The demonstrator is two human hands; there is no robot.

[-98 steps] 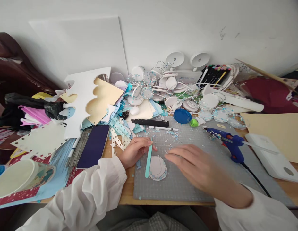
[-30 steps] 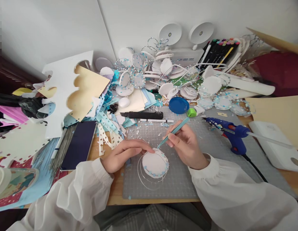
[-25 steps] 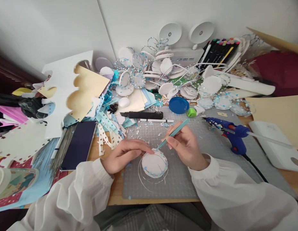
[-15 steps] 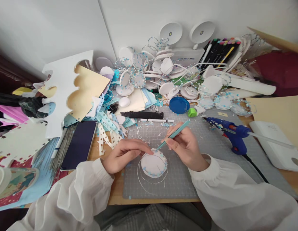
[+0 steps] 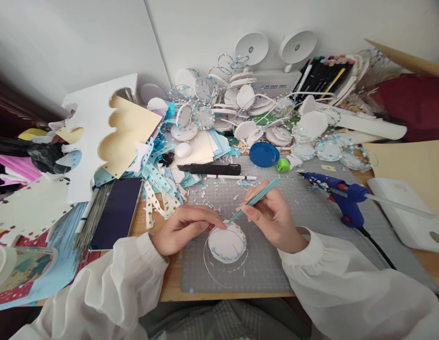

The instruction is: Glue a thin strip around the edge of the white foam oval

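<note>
The turquoise tweezers (image 5: 262,195) are gripped slantwise by the right hand (image 5: 271,221), the thumb and fingers closed about the shaft, and the tip is brought down at the upper edge of a white disc (image 5: 224,248). The left hand (image 5: 185,226) is held loosely open, palm down, its fingers stretched out; the disc is touched near its top edge by a fingertip, and whether a wire (image 5: 205,259) is pinned beneath cannot be told. The disc is laid flat on the gray cutting mat (image 5: 267,276), between and just below the hands. Its rim is dotted with small light-blue pieces, and its lower side is ringed by thin loops of the wire. Part of the upper left edge is hidden by the left fingers. Beyond the hands, a black cutter (image 5: 212,169) and a slim white pen (image 5: 231,177) are set side by side, with a blue lid (image 5: 264,155) near them. To the right a blue glue gun (image 5: 341,194) is laid, and the back is crowded by a heap of white discs (image 5: 245,97).
</note>
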